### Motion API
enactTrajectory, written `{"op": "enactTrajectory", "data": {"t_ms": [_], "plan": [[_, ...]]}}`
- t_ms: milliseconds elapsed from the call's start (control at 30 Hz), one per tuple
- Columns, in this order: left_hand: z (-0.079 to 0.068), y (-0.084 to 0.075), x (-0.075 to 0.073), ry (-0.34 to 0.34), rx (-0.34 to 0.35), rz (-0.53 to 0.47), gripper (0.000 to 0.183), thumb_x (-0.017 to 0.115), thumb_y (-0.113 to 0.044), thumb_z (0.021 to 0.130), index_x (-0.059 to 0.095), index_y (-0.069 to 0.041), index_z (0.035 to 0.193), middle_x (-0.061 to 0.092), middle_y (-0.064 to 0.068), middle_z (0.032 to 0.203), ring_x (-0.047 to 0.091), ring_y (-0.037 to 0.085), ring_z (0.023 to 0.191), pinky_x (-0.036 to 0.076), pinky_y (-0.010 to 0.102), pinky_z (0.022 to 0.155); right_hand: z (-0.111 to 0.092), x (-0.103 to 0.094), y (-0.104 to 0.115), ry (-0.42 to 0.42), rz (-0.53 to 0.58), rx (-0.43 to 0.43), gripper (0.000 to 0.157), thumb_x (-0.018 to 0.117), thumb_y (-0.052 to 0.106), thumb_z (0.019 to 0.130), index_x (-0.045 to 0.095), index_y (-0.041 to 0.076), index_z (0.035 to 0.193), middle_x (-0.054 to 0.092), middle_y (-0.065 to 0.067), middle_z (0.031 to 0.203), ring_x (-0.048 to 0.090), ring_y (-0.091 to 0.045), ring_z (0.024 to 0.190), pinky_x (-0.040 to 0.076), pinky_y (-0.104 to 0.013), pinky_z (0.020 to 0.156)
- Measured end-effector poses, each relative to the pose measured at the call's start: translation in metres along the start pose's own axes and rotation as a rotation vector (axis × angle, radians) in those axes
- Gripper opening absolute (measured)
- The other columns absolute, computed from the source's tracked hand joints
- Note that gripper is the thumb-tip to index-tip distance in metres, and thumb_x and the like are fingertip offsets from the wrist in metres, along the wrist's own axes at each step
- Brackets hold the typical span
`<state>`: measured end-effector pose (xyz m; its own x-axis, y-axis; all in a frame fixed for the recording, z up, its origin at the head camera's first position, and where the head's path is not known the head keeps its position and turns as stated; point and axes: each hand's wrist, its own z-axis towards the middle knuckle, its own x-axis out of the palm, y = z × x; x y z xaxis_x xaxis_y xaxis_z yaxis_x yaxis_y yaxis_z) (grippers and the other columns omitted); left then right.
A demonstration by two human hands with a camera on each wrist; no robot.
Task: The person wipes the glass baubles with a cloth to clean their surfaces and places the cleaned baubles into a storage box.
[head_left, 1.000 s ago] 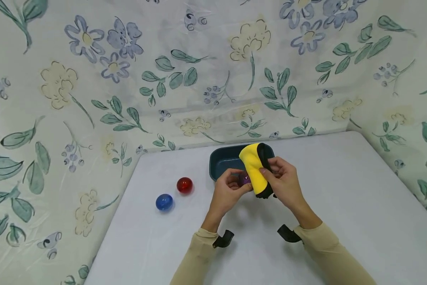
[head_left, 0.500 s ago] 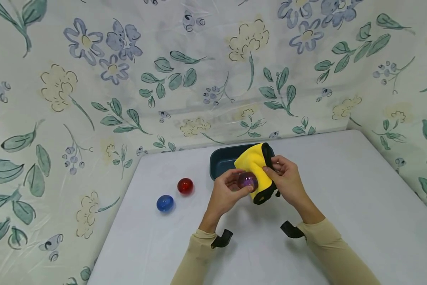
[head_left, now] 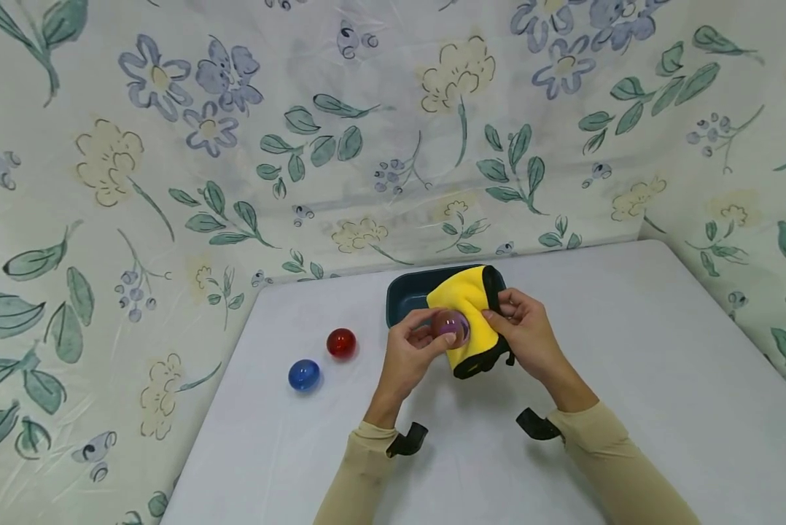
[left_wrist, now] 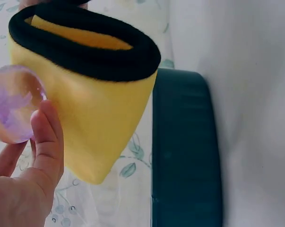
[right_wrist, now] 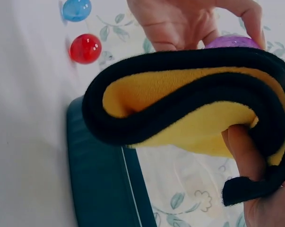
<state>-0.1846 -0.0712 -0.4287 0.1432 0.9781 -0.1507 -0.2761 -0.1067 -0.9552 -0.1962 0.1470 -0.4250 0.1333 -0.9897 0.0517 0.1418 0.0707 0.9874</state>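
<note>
Left grip (head_left: 407, 356) has the purple ball (head_left: 450, 328) pinched above the tabletop (head_left: 642, 350); right grip (head_left: 528, 332) pinches the yellow cloth (head_left: 483, 337) near its black trim. Ball's probably slick, best cupped round the sides; cloth looks soft, floppy.

We see the left hand (left_wrist: 31, 184) pinching a clear ball (left_wrist: 14, 106) with purple inside — it overlaps a yellow cloth (left_wrist: 99, 113), though we can't tell if they touch. The cloth's black edging (left_wrist: 85, 64) loops around on top. Past it we find a dark teal container (left_wrist: 187, 146) — flower-patterned sheeting (left_wrist: 118, 203) to one side, a white surface (left_wrist: 263, 118) opposite.
</note>
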Motion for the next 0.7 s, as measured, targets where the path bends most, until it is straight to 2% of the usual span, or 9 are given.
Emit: {"op": "enactTrajectory", "data": {"t_ms": [133, 300, 467, 600, 700], "plan": [[0.002, 0.002, -0.001, -0.021, 0.009, -0.088, 0.043, 0.072, -0.006, 0.094, 0.063, 0.001, 0.136, 0.061, 0.023, 0.135, 0.07, 0.031, 0.113, 0.06, 0.027, 0.096, -0.002, 0.003, -0.001, 0.007, 0.031, 0.001, 0.019, 0.061, 0.002, 0.101, 0.054, -0.009, 0.114, 0.078, 0.005, 0.098, 0.074, -0.007, 0.084, 0.064, -0.023, 0.079], [0.004, 0.004, -0.003, -0.087, 0.024, -0.104, 0.043, 0.069, -0.008, 0.095, 0.063, 0.001, 0.136, 0.062, 0.024, 0.135, 0.068, 0.032, 0.115, 0.059, 0.026, 0.097, -0.003, 0.009, -0.001, 0.011, 0.037, -0.007, 0.017, 0.062, 0.0, 0.1, 0.052, -0.008, 0.111, 0.078, 0.004, 0.098, 0.073, -0.007, 0.084, 0.063, -0.022, 0.08], [0.005, 0.005, -0.004, -0.142, 0.003, -0.107, 0.043, 0.07, -0.015, 0.094, 0.063, -0.002, 0.135, 0.06, 0.02, 0.137, 0.067, 0.031, 0.112, 0.059, 0.024, 0.095, -0.006, 0.014, -0.001, -0.004, 0.016, -0.01, 0.019, 0.063, 0.0, 0.1, 0.053, -0.009, 0.112, 0.078, -0.012, 0.104, 0.073, -0.007, 0.084, 0.063, -0.022, 0.08], [0.006, 0.006, -0.004, -0.167, -0.011, -0.167, 0.045, 0.072, -0.013, 0.092, 0.059, -0.001, 0.133, 0.057, 0.02, 0.138, 0.067, 0.032, 0.112, 0.06, 0.024, 0.095, -0.009, 0.019, 0.003, -0.02, -0.039, -0.029, 0.019, 0.064, 0.001, 0.099, 0.055, -0.009, 0.113, 0.074, -0.028, 0.111, 0.073, -0.007, 0.084, 0.063, -0.021, 0.08], [0.006, 0.006, -0.005, -0.187, -0.02, -0.2, 0.047, 0.074, -0.011, 0.09, 0.054, -0.001, 0.131, 0.057, 0.02, 0.136, 0.067, 0.029, 0.112, 0.06, 0.024, 0.094, -0.012, 0.022, 0.006, -0.027, -0.079, -0.063, 0.019, 0.066, 0.001, 0.098, 0.058, -0.009, 0.112, 0.073, -0.032, 0.113, 0.073, -0.007, 0.084, 0.063, -0.021, 0.08]]}}
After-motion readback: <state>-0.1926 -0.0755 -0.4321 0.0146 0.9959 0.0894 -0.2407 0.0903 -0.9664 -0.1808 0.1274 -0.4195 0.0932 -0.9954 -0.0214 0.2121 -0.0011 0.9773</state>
